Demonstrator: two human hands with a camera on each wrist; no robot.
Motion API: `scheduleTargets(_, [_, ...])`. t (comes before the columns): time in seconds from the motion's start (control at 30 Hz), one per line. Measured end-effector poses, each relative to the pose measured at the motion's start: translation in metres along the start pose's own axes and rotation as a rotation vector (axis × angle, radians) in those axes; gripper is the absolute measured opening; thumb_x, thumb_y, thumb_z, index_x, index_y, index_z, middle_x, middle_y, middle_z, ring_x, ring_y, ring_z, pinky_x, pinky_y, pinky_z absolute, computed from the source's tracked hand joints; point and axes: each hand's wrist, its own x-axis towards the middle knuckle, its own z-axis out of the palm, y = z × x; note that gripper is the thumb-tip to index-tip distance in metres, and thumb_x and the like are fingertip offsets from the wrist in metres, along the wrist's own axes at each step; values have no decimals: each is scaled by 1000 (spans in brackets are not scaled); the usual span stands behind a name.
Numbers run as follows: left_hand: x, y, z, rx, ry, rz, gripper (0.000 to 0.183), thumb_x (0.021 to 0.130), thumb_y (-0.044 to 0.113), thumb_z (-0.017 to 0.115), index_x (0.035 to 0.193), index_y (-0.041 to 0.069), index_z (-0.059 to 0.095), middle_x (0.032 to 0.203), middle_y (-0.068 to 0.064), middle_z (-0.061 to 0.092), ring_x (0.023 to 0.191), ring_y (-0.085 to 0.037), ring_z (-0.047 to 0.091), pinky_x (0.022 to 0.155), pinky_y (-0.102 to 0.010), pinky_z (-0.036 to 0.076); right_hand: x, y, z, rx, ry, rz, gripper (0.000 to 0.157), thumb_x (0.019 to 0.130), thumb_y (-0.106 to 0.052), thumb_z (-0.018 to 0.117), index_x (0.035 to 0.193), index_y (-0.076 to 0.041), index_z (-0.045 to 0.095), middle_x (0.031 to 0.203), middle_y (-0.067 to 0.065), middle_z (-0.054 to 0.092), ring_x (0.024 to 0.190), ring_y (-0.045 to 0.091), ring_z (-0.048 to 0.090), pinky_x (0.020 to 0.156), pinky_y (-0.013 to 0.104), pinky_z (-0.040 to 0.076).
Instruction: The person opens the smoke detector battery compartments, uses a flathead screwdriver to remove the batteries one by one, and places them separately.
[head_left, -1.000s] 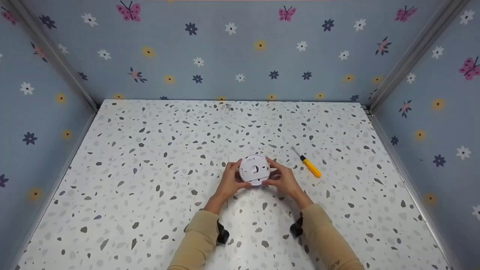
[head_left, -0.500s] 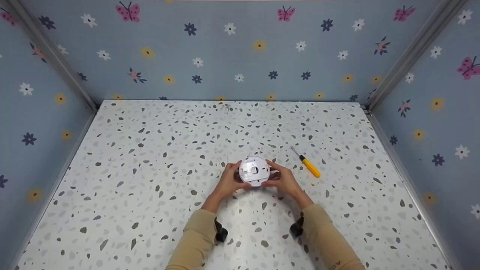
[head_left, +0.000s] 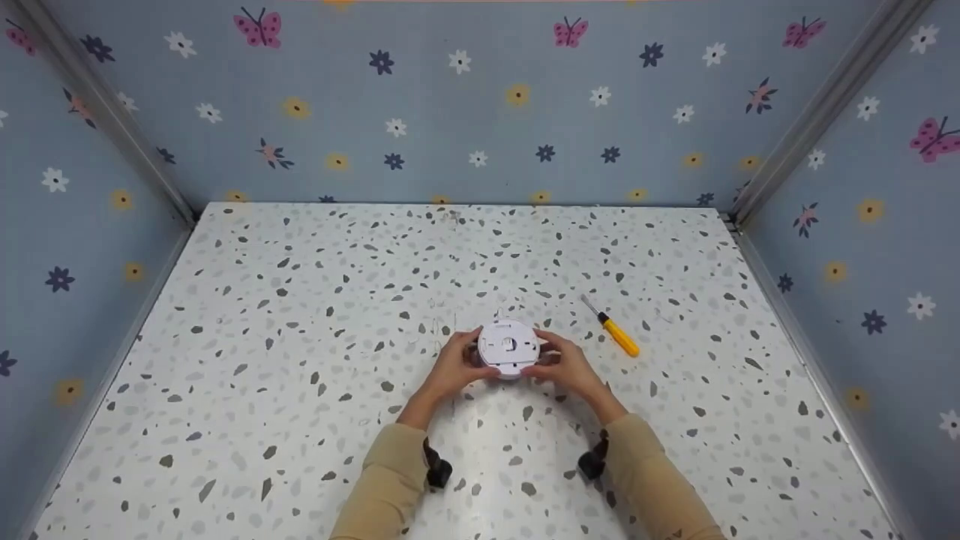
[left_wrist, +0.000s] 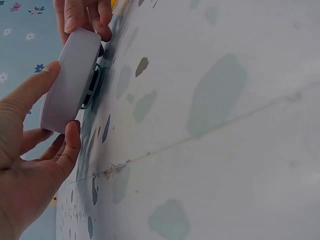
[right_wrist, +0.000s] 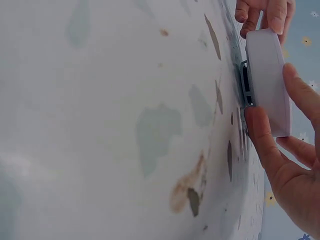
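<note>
A round white smoke detector (head_left: 508,354) is held between both hands, its slotted back plate with a central hole facing up in the head view. My left hand (head_left: 454,365) grips the left rim, thumb at the near edge and fingers around the side. On the opposite rim, my right hand (head_left: 568,364) holds it the same way. Both wrist views show the smooth side wall of the detector (left_wrist: 71,82), with a dark ribbed part on its underside close over the tabletop.
A flat-tip screwdriver (head_left: 619,335) with a yellow handle lies to the right of the hands. The speckled white tabletop (head_left: 300,420) is bounded by flower-patterned panels (head_left: 450,97) at the back and on both sides. Black wrist cameras (head_left: 591,465) hang inside the sleeves.
Both hands have brought the smoke detector slightly toward the person, and its tilt has changed a little. The grip stays the same, and the screwdriver lies where it was.
</note>
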Motion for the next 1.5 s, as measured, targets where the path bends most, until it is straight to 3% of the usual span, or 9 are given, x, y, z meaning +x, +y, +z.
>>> scheduleTargets(0.37, [-4, -3, 1, -28, 18, -5, 78, 66, 18, 77, 131, -1, 38, 109, -12, 48, 86, -23, 52, 69, -26, 47, -2, -1, 2, 40, 16, 3, 80, 66, -24, 76, 134, -12, 37, 111, 13, 52, 83, 19, 59, 66, 30, 52])
scheduleTargets(0.53, [-6, -4, 3, -45, 41, 3, 77, 70, 22, 75, 132, -2, 37, 107, -15, 48, 85, -27, 53, 72, -31, 48, -1, -2, 2, 32, 38, 0, 75, 69, -25, 74, 134, -12, 38, 114, 13, 52, 81, 19, 58, 65, 30, 52])
scheduleTargets(0.73, [-5, -2, 11, -66, 114, 2, 71, 73, 24, 73, 129, -6, 39, 106, -17, 51, 83, -27, 52, 73, -35, 46, 1, -5, 2, 24, 73, 29, 68, 74, -34, 69, 132, -13, 41, 119, 14, 49, 85, 19, 57, 68, 30, 51])
scheduleTargets(0.87, [-5, 0, 15, -94, 164, -50, 68, 75, 24, 71, 127, -8, 40, 105, -16, 51, 85, -23, 53, 75, -33, 46, 5, -7, 3, 31, 109, 29, 62, 76, -34, 67, 130, -13, 44, 119, 13, 49, 95, 22, 55, 71, 30, 51])
scheduleTargets(1.13, [-6, 5, 25, -77, 284, -163, 57, 81, 27, 65, 123, -6, 46, 99, -11, 53, 76, -15, 51, 65, -24, 45, 14, -6, 6, 140, 178, 12, 54, 81, -31, 64, 126, -7, 48, 119, 15, 50, 102, 26, 53, 74, 30, 51])
scheduleTargets(1.5, [-5, 7, 38, -90, 358, -193, 54, 83, 25, 62, 125, -5, 45, 108, -13, 55, 81, -15, 50, 72, -27, 43, 25, -3, 9, 224, 197, 126, 42, 83, -31, 61, 122, -16, 54, 110, 9, 56, 94, 19, 55, 77, 30, 49])
